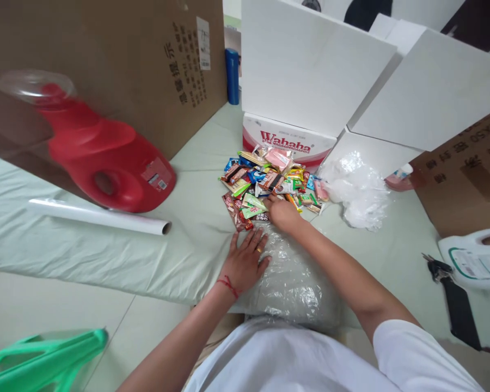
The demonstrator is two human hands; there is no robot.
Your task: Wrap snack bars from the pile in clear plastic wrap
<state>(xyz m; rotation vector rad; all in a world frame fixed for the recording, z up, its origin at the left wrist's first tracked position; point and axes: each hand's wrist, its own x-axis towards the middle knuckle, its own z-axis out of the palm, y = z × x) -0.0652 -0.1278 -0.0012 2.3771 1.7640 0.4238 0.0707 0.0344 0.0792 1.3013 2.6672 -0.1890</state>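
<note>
A heap of small wrapped snacks (271,177) in many colours lies on the cloth-covered table. My right hand (283,214) reaches into its near side, fingers curled down beside a light green packet (253,206). What those fingers grip, if anything, is hidden. My left hand (245,261), with a ring and a red string bracelet, lies flat with fingers apart, just in front of the heap. Under and beside it spreads a clear plastic sheet or bag (294,277), which runs to the table's front edge and passes beneath my right forearm.
Behind the heap stand a Wahaba-printed carton (288,139) and white panels (310,65). Crumpled clear plastic (361,190) lies to its right. On the left are a red jug (110,158), a film roll (102,216) and a large cardboard box (147,65). A white bottle (477,258) lies far right.
</note>
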